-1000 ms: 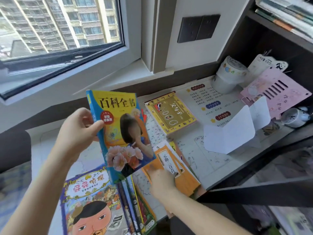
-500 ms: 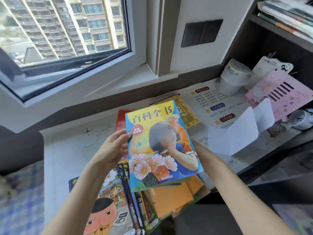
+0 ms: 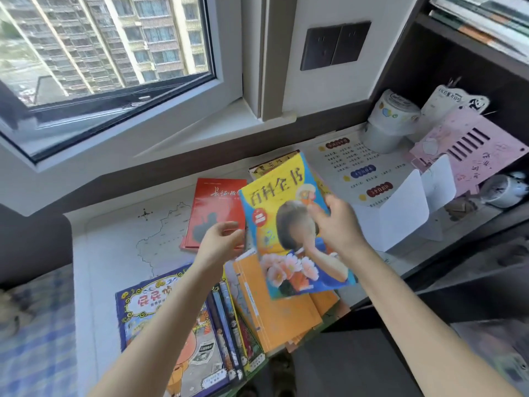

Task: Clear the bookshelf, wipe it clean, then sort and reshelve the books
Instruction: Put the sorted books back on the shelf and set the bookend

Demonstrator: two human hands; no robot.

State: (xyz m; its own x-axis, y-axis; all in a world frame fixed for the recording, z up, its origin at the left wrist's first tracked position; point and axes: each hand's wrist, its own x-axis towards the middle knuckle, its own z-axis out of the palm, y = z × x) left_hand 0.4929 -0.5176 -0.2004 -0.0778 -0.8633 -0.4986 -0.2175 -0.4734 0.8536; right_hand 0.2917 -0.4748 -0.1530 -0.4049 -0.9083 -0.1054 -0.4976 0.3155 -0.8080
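Glossy yellow-and-blue encyclopedia book (image 3: 289, 233) is sitting at 12 o'clock atop the orange paperback stack (image 3: 283, 308), probably getting sorted; right hand (image 3: 333, 224) is pinching its right edge, left hand (image 3: 221, 243) is hovering at 9 o'clock, fingers apart.

On the tabletop (image 3: 114, 253) under the window (image 3: 108, 53), a picture book (image 3: 286, 224) lies atop a stack of thin books (image 3: 280, 310). Left of that stack sits a row of comic books (image 3: 160, 310); behind it, another book (image 3: 217, 207). A folded card (image 3: 395, 216) stands to the right, before the shelf (image 3: 458, 67).
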